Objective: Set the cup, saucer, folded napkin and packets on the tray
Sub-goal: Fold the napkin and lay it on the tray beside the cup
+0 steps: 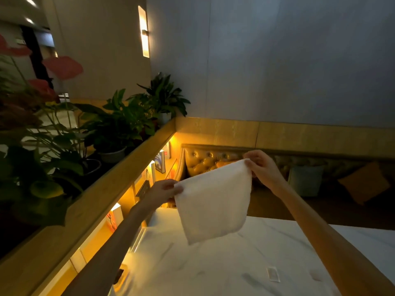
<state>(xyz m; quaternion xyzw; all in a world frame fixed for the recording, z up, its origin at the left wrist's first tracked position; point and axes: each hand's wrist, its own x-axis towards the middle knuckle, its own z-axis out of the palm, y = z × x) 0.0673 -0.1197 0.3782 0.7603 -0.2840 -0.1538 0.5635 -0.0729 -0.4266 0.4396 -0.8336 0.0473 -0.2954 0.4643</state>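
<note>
A white cloth napkin (211, 201) hangs in the air above the white marble table (213, 265). My left hand (164, 190) pinches its left upper corner and my right hand (261, 165) pinches its right upper corner, so the cloth is spread out and drooping to a point below. A small clear packet (273, 274) lies flat on the table near the front right. No cup, saucer or tray is in view.
A wooden ledge (111, 186) with several potted plants (119, 124) runs along the left. Lit shelves with books (159, 164) sit under it. Behind the table stands a tufted leather bench (205, 161) with cushions (363, 182).
</note>
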